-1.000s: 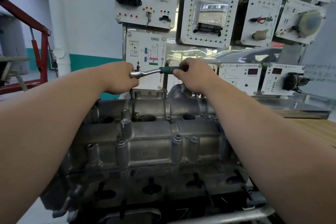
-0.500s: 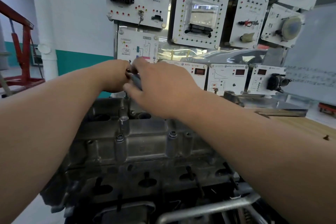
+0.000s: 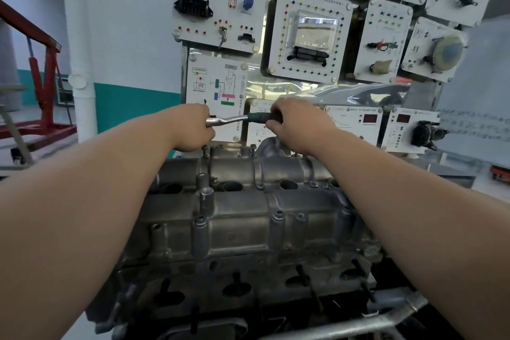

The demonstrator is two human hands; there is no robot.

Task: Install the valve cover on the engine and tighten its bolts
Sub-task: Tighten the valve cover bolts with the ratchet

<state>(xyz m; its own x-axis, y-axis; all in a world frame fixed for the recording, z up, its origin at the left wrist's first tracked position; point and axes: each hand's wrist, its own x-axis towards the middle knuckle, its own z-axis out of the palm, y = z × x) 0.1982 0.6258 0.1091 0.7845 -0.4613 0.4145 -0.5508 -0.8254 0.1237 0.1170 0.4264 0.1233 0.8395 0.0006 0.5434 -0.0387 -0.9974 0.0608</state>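
The grey cast valve cover (image 3: 248, 226) lies on the engine (image 3: 242, 292) in front of me, with several bolts standing in its bosses. A ratchet wrench (image 3: 234, 119) with a dark green handle is held level above the cover's far edge. My left hand (image 3: 193, 130) curls around the ratchet's head and whatever hangs below it; the socket and the bolt under it are hidden by the fingers. My right hand (image 3: 295, 124) grips the green handle, which points to the right.
A training board (image 3: 306, 33) with white instrument panels stands right behind the engine. A red engine hoist (image 3: 41, 69) is at the far left, beside a white pipe (image 3: 80, 50). A metal stand rail (image 3: 358, 323) crosses the lower right, and a bench top lies at the right.
Half a second ago my right hand had swung the handle left, close to my left hand. Now it is back out to the right, as it was a second ago. My left hand stayed on the head.
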